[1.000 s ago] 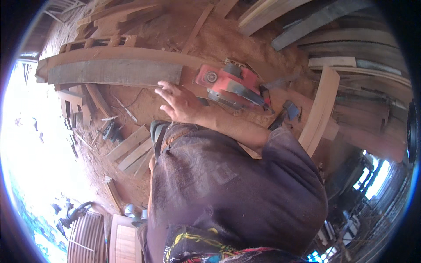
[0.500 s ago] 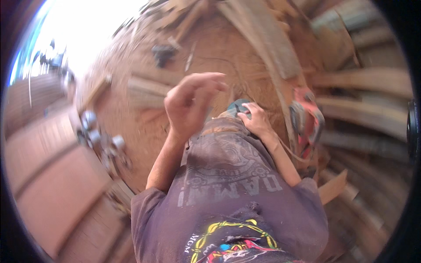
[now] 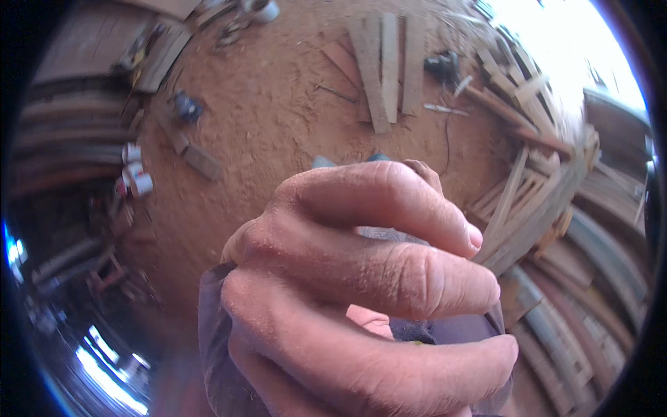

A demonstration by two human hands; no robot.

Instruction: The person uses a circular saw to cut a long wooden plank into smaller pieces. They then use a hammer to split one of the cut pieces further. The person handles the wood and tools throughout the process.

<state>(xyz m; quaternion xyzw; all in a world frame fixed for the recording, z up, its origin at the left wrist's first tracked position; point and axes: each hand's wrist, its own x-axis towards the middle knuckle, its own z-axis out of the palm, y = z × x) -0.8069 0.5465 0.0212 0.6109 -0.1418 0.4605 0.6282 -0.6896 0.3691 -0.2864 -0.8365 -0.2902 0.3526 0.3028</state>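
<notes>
My left hand (image 3: pixel 333 285) is raised very close to the camera and fills the middle and lower part of the view. Its back and knuckles lie to the left. The fingers point right, curved, with gaps between them, and I see nothing held. Its palm side is hidden. Behind the hand, parts of my dark shirt (image 3: pixel 219 347) show. A small pinkish patch (image 3: pixel 368 318) appears between two fingers, too little to identify. My right hand cannot be made out. Just above the knuckles, bits of blue-green footwear (image 3: pixel 379 158) peek out.
Boards (image 3: pixel 390 69) lie on the reddish dirt floor (image 3: pixel 278 90) ahead, beside a dark power tool (image 3: pixel 442 66). A blue tool (image 3: pixel 187 108) and a short wood block (image 3: pixel 203 161) lie left, near white containers (image 3: pixel 137 177). Stacked timber (image 3: pixel 556 320) lines the right side.
My view has swung round, so the boards and dark tool now appear ahead. My left hand has come up close to the camera. My right hand, earlier low at my front, is no longer visible.
</notes>
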